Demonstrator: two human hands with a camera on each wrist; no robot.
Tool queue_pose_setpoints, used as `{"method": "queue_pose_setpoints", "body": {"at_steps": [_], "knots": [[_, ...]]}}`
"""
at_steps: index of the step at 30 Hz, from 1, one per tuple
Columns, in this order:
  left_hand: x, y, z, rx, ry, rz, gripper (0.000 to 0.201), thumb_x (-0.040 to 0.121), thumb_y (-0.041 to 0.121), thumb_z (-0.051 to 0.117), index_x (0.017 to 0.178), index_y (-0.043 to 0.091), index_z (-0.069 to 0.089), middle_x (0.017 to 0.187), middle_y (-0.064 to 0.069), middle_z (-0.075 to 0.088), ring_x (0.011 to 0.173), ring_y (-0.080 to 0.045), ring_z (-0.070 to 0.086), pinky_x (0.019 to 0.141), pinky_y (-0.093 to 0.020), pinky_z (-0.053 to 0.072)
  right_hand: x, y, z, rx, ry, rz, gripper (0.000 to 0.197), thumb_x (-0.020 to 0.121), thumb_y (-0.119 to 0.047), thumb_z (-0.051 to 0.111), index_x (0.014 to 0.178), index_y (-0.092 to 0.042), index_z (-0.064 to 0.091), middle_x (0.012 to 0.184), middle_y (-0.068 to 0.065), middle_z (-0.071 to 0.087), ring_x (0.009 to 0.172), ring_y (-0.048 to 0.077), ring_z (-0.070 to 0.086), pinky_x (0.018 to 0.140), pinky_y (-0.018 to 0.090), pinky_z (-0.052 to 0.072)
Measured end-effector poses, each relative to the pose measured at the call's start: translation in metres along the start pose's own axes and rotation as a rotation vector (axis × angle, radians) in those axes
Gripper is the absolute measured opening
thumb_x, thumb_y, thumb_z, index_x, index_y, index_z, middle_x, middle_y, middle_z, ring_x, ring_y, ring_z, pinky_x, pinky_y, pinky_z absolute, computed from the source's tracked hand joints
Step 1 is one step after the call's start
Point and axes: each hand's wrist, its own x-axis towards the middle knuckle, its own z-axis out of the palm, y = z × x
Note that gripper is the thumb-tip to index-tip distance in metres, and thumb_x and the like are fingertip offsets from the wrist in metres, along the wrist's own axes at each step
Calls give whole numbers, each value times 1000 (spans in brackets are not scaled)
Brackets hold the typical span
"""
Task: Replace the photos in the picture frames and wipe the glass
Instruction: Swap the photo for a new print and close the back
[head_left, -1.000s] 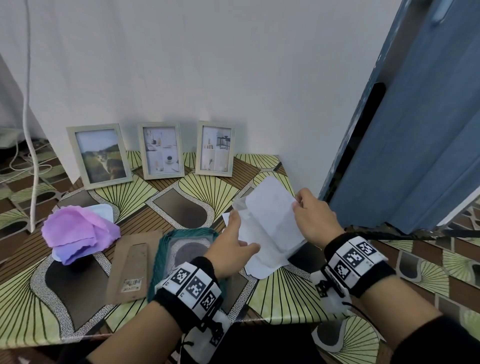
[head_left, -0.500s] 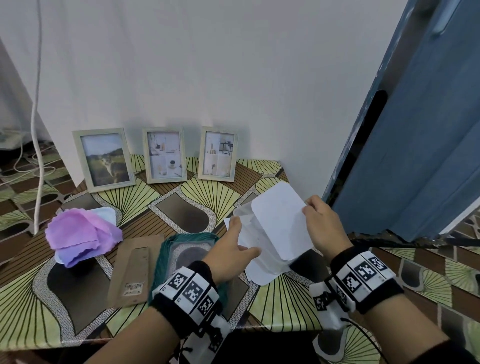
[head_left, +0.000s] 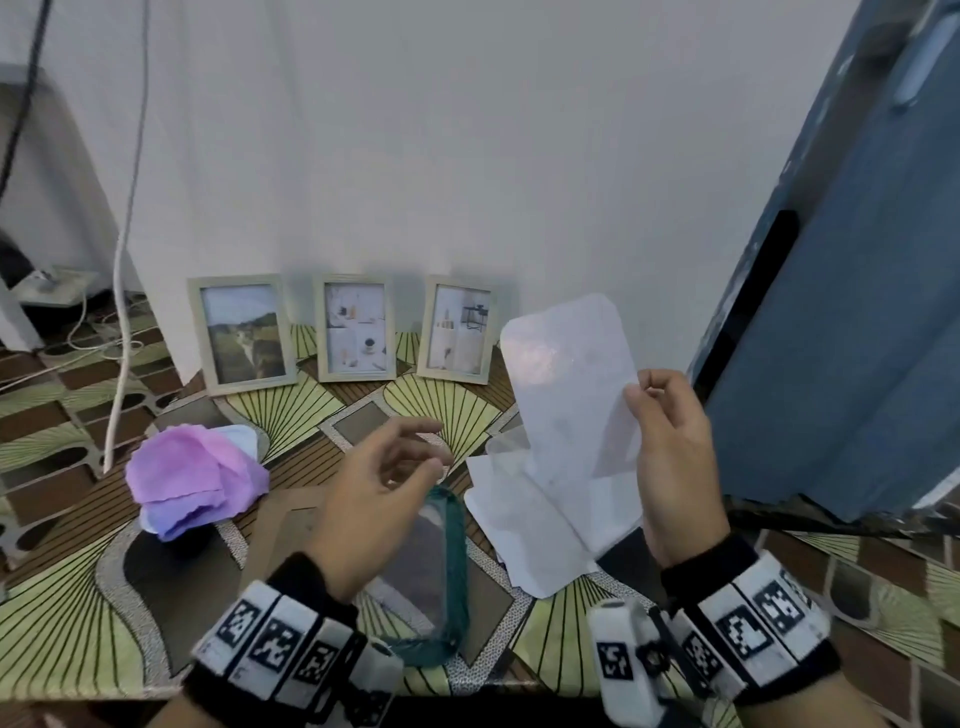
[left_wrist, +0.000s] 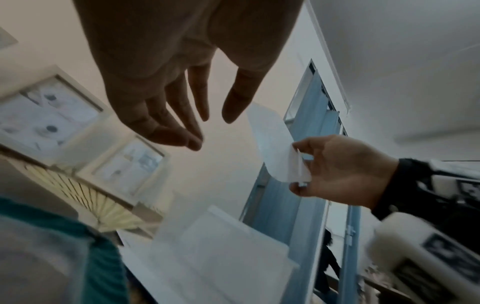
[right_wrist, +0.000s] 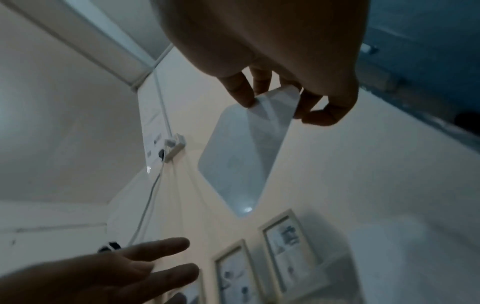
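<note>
My right hand (head_left: 641, 389) pinches the right edge of a white round-cornered photo sheet (head_left: 571, 384) and holds it upright above the table; the right wrist view shows the sheet (right_wrist: 241, 156) hanging from my fingertips. A stack of white sheets (head_left: 535, 519) lies on the table under it. My left hand (head_left: 431, 447) hovers open and empty over the teal-rimmed frame (head_left: 457, 561) lying flat. A brown cardboard backing (head_left: 275, 535) lies left of that frame. Three pale frames (head_left: 241, 335), (head_left: 356, 328), (head_left: 457, 330) lean on the wall.
A purple cloth (head_left: 192, 478) is bunched on the table's left part. A white cable (head_left: 122, 249) hangs down the wall at the left. A blue door (head_left: 841, 312) stands close on the right, beside the table's edge.
My right hand has lifted one sheet up off the stack. My left hand has let go of the stack and risen, fingers spread. The view has tilted upward.
</note>
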Motion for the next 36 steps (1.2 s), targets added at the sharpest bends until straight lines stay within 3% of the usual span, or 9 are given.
{"method": "queue_pose_setpoints", "body": {"at_steps": [2,5,9,13,17,20,26,33,36], "knots": [[-11,-1,-21,62,88,57,28,91,8,62,105,32,65,97,6,71,91,-9,67,80,-29,56,-15,8,9,127,-42,91,13,98,-20,56,86,-25,59,88,2,64,82,14,59,74,29,48],[-29,-13,-51,242,201,134,25,89,12,62,99,36,64,97,12,67,90,-6,63,76,-23,52,-40,26,23,31,-103,184,10,93,-19,64,88,-26,59,90,0,70,81,12,65,63,21,51],[-52,-42,-77,430,126,89,29,89,15,67,104,39,62,101,21,65,98,2,60,77,-8,46,-66,47,40,-133,-320,344,39,84,-8,73,103,-32,49,91,8,68,79,16,72,63,28,58],[-68,-70,-87,608,-128,-81,45,89,30,69,129,41,51,127,22,56,117,-1,54,95,-16,42,-76,61,53,-543,-521,222,38,81,-14,72,106,-32,49,94,1,64,73,12,68,65,18,49],[-69,-75,-89,717,-161,-88,59,89,39,67,143,29,46,142,12,47,129,-9,45,108,-26,37,-74,68,66,-810,-653,125,43,80,-20,68,119,-25,52,90,-5,60,83,15,59,69,25,39],[-66,-77,-90,763,-184,-99,58,90,45,63,144,33,44,144,13,47,130,-11,39,111,-34,35,-72,72,76,-912,-740,90,52,81,-27,68,129,-23,49,94,-5,57,96,20,57,74,28,40],[-62,-88,-88,1023,-351,-103,60,92,64,44,148,46,31,155,33,16,134,-8,21,107,-36,28,-62,78,90,-1058,-886,80,54,85,-32,65,134,-26,44,110,2,63,104,22,58,82,30,45],[-64,-93,-89,995,-342,-83,59,92,62,48,146,48,31,153,35,17,134,-9,22,107,-37,28,-61,79,101,-1253,-971,3,49,89,-40,56,137,-39,41,131,3,48,125,27,39,101,47,37],[-62,-87,-93,882,-310,-75,57,90,50,61,143,43,41,140,36,34,131,-11,29,110,-35,31,-61,79,101,-1277,-989,-22,49,90,-40,55,137,-41,41,131,4,43,126,28,34,101,48,36]]}}
